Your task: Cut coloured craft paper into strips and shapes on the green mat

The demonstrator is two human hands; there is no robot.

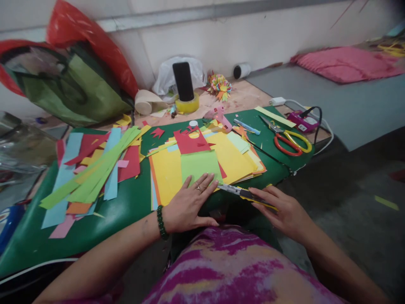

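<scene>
My left hand (194, 196) lies flat with fingers spread on a light green sheet of paper (201, 164). That sheet rests on a stack of yellow paper (167, 181) with orange and blue edges showing below. My right hand (281, 211) is closed around a yellow-and-black box cutter (245, 194). Its blade points left and meets the green sheet's lower right corner, close to my left fingertips. Just beyond the green sheet is a piece of red paper (191, 140) with cut-outs.
Loose paper strips (98, 169) cover the left of the green surface (38, 236). A pink glue gun (219, 117), a blue pen (247, 126) and scissors (286, 137) lie beyond the stack. A phone (183, 81) stands on a tape roll (187, 104). Bags (76, 84) stand back left.
</scene>
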